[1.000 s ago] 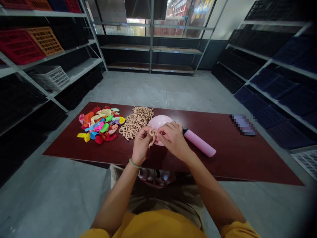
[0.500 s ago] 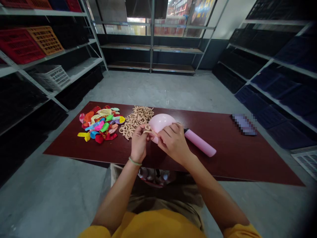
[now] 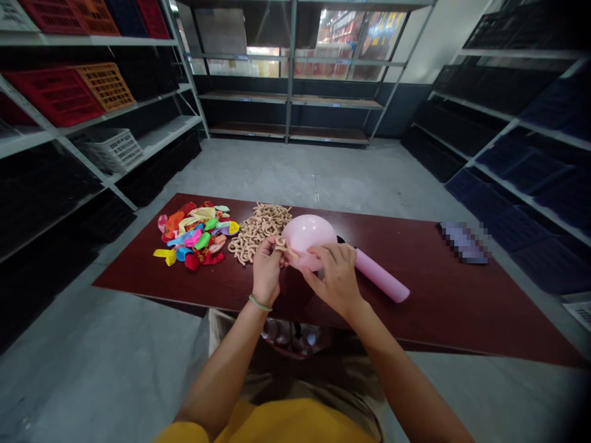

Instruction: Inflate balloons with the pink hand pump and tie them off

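An inflated pink balloon (image 3: 308,232) rests over the table in front of me, its narrower end turned toward my hands. My left hand (image 3: 268,271) is closed in a pinch on a curled tan cord piece (image 3: 282,245) beside the balloon's neck; the fingertips partly hide how the two meet. My right hand (image 3: 335,277) has thumb and fingers around the balloon's narrow lower part. Close behind my left hand lies a heap of similar tan cord pieces (image 3: 258,227). A pink cylindrical pump (image 3: 382,275) with a black end lies just right of my right hand.
On the dark red table (image 3: 429,307), a pile of colourful flat balloons (image 3: 198,237) lies at the left and a blurred flat object (image 3: 464,242) at the right. Shelving with crates (image 3: 55,92) stands left; more racks stand behind and right. An open bag (image 3: 290,335) sits below the table's near edge.
The view has tilted slightly, so everything sits lower and a bit further right. My right fingers have spread from a tight pinch at the neck to a wider hold on the balloon's lower part.
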The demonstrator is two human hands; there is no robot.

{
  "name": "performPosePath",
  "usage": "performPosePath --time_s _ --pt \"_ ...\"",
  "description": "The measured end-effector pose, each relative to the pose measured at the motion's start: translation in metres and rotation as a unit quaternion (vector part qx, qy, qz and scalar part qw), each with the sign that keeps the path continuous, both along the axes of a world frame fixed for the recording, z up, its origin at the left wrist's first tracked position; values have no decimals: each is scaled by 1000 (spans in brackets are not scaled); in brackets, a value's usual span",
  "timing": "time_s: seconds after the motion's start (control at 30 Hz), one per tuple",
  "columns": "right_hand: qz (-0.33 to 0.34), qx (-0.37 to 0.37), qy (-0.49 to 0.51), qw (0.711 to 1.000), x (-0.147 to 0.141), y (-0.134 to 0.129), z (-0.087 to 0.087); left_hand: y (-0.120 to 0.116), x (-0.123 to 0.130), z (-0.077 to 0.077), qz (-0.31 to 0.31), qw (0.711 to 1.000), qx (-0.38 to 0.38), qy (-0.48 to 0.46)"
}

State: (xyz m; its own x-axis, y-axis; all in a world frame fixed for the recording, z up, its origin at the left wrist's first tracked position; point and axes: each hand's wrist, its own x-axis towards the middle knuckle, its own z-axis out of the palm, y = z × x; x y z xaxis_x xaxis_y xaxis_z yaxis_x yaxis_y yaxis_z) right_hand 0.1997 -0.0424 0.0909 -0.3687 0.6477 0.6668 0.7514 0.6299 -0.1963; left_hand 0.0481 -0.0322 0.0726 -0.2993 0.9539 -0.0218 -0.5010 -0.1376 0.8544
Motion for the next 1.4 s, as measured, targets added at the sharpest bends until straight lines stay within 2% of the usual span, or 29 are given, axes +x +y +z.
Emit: performPosePath --time_s 0.13,0.27,0.47,0.67,0.83,0.97,1.1,1.2,1.3,1.4 --pt "-17 34 3 999 -7 1 0 -1 3 2 2 1000 12 8" --pt "-5 71 -27 997 -15 1 2 0 4 2 15 1000 10 12" --pt "-5 79 -44 996 -18 0 1 1 3 0 24 999 -9 23" --pt "-9 105 -43 993 -16 5 -4 3 3 -3 22 999 -18 34" --pt "27 137 -27 990 -14 9 -10 3 6 -1 22 999 -31 23" --pt "28 150 -10 988 -14 10 -19 2 11 0 39 998 -41 0" --pt "20 120 -2 993 -11 9 -26 3 10 0 25 998 -48 -12" --pt "8 76 37 996 -9 13 -21 7 5 6 -13 999 -44 -12" --pt "-5 20 132 991 -9 23 -10 14 0 18 -71 997 -26 -19" --pt "-4 -58 255 965 -9 40 -1 24 -2 30 -119 992 -12 -32"
